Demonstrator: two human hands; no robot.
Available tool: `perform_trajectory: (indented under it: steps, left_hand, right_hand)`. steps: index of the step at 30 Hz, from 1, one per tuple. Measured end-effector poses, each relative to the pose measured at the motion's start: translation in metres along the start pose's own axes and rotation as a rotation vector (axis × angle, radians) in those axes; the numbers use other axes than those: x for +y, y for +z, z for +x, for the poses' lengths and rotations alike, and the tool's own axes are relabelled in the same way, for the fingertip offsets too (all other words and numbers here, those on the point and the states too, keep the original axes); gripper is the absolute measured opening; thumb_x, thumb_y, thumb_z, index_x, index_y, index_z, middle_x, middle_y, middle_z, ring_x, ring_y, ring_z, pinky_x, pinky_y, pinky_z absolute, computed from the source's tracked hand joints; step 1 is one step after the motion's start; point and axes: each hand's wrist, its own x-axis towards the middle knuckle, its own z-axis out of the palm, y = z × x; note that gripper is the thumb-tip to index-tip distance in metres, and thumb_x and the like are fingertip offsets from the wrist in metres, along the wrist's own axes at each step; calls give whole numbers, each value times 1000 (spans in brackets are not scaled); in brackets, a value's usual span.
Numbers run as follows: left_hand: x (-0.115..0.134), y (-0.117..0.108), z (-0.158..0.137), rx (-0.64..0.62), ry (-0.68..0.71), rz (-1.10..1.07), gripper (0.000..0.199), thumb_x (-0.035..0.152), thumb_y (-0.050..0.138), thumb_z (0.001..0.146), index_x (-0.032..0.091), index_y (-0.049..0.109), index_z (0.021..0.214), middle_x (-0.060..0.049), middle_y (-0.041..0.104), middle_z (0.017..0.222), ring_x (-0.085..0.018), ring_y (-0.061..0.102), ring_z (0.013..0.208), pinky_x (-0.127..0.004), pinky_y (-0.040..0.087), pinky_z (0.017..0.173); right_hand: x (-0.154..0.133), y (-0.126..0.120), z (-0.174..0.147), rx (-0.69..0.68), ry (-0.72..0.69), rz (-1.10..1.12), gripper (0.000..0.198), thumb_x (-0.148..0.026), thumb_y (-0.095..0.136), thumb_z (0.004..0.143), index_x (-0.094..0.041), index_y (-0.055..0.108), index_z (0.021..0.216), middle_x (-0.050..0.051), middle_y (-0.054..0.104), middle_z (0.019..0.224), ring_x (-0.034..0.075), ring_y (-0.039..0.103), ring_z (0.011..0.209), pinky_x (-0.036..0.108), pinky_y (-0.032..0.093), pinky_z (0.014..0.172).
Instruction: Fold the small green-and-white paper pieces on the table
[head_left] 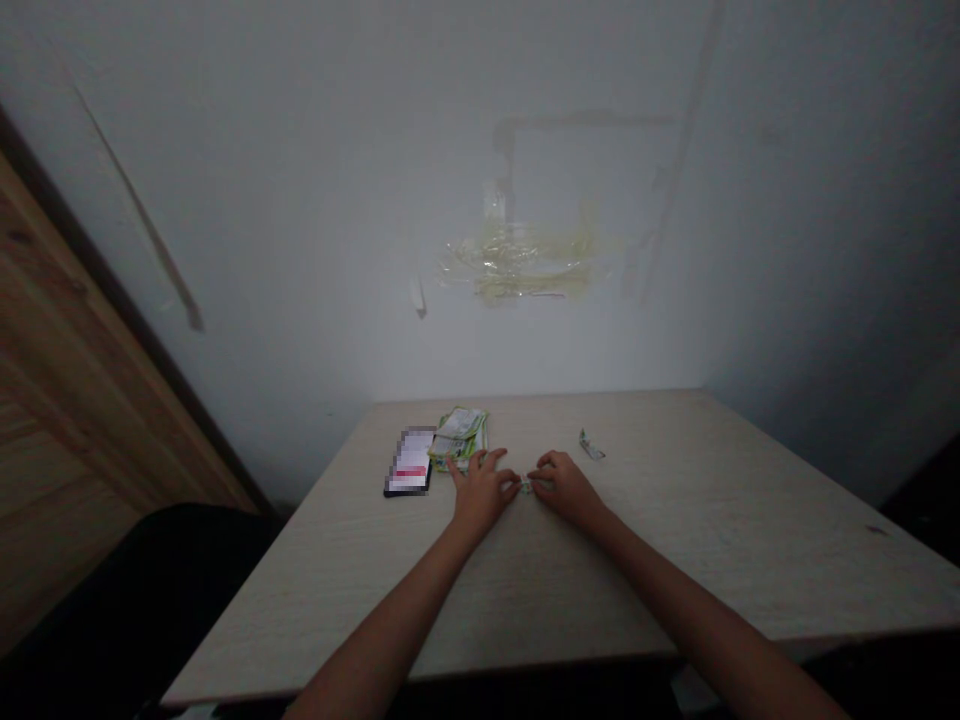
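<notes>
Small green-white piece (526, 485) mid-desk (540, 600), left hand (480, 492) and right hand (571, 492) each pinching one end. Probably light, thin, creases easily; best held by edges. Count: one piece, one phone (410, 466) left, one scrap (591, 446) far right, one packet pile (459, 425) far left, number inside unclear.

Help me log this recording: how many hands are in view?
2. The left hand is by the near edge of the green-and-white packets; the right hand is opposite, with a small pale piece between their fingertips. No other hand shows.
</notes>
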Motion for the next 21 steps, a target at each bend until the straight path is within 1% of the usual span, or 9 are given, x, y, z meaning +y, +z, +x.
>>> perform_trajectory:
  steps: [6, 12, 17, 21]
  left_hand:
    - [-3, 2, 1, -19, -12, -10, 15, 45, 64, 84, 42, 74, 95, 6, 44, 150, -35, 32, 138, -77, -3, 108]
    - [-5, 5, 5, -19, -11, -13, 16, 45, 64, 83, 42, 73, 96, 7, 42, 151, -36, 31, 139, -75, -3, 109]
    - [-6, 6, 7, -31, -23, -33, 23, 46, 63, 84, 48, 69, 106, 5, 42, 151, -37, 31, 138, -81, -1, 104]
    - [-5, 5, 8, -63, -51, -36, 25, 46, 64, 83, 46, 70, 107, 5, 41, 152, -36, 29, 140, -77, 2, 107]
  right_hand:
    - [-3, -2, 1, -23, 4, -44, 21, -23, 65, 83, -22, 77, 101, 11, 62, 103, 23, 55, 100, 37, 46, 92]
    - [-5, -4, 1, -56, 35, -61, 24, -23, 65, 84, -21, 75, 105, 12, 62, 107, 23, 56, 101, 37, 46, 92]
    - [-4, -3, 2, -52, 43, -53, 27, -21, 64, 84, -24, 74, 110, 12, 61, 108, 23, 55, 102, 38, 45, 94]
    - [-1, 1, 2, -36, 54, -26, 27, -22, 63, 85, -24, 74, 109, 11, 61, 107, 22, 54, 102, 37, 45, 94]
